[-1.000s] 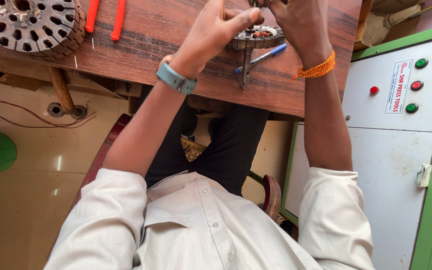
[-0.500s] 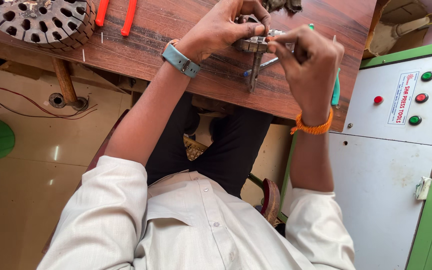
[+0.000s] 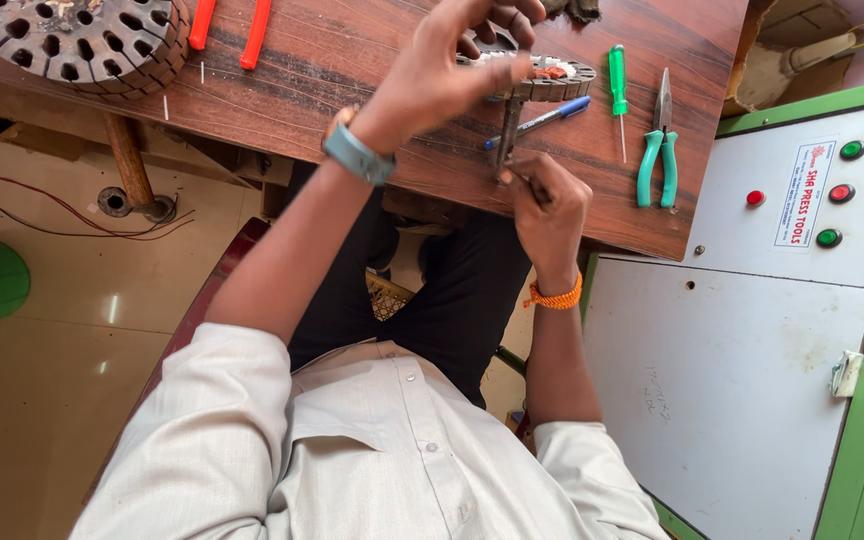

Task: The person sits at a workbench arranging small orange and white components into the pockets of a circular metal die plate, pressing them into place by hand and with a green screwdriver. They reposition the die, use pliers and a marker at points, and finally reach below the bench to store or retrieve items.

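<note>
From the head view, the left hand (image 3: 442,75) is curling its fingers (image 3: 512,68) closed over a round slotted metal stator (image 3: 552,78) resting on the wooden table (image 3: 352,60). The right hand (image 3: 549,215) is pinching a thin metal tool (image 3: 509,130) under the stator. A blue pen (image 3: 552,113), green screwdriver (image 3: 616,85) and green-handled pliers (image 3: 658,150) are lying just beside.

Slotted metal ring (image 3: 550,80), apparently flat on table
</note>
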